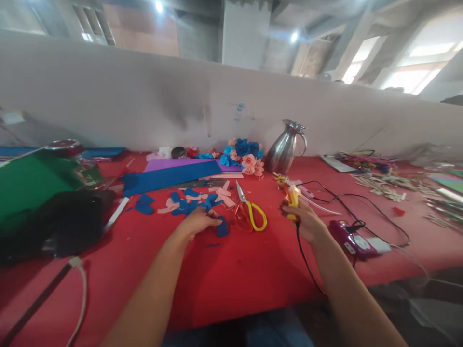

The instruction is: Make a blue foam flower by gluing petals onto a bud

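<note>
My left hand (200, 221) is closed, pinching a small dark blue crepe paper piece (222, 226) just above the red tabletop. Loose blue paper pieces (186, 207) and pink paper strips (224, 193) lie just beyond it. My right hand (306, 219) is wrapped round a yellow glue gun (293, 198) with a black cord trailing from its handle. The gun's nozzle points away from me, toward the steel jug. Between my hands lie scissors (249, 209) with yellow and red handles, blades pointing away.
A steel jug (284, 149) stands at the back beside blue and pink paper flowers (246, 156). A long blue paper sheet (173, 178) lies back left. At right are a purple power strip (352, 239), looping cords and wooden sticks (379, 186). A black bag (75, 219) sits left.
</note>
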`<state>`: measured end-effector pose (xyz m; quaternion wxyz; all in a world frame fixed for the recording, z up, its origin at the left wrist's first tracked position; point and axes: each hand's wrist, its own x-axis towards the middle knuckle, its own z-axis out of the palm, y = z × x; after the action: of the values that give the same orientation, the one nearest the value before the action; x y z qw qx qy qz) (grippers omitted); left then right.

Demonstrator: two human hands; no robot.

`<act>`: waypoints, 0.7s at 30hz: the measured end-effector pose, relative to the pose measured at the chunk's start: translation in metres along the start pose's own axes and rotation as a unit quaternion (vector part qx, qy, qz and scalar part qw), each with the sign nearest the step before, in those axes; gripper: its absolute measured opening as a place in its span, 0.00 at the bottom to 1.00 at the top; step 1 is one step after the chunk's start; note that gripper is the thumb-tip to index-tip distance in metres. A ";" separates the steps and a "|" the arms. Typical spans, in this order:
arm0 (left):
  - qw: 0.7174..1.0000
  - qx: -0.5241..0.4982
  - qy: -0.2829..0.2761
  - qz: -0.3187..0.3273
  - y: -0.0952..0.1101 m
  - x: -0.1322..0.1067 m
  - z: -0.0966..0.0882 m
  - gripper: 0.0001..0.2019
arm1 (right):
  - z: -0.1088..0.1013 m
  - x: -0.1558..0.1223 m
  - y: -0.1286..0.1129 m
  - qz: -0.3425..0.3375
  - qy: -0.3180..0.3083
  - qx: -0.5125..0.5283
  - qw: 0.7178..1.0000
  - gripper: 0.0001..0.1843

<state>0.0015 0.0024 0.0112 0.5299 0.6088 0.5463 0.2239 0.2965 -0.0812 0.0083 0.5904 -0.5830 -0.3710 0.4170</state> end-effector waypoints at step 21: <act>1.000 0.023 0.018 0.003 -0.006 0.004 0.005 0.08 | 0.072 -0.083 0.009 -0.086 -0.165 -0.316 0.931 0.17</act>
<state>0.0047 0.0028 0.0028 0.5055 0.6181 0.5588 0.2240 0.1978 -0.1308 0.0064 0.3404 -0.6281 -0.6243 0.3159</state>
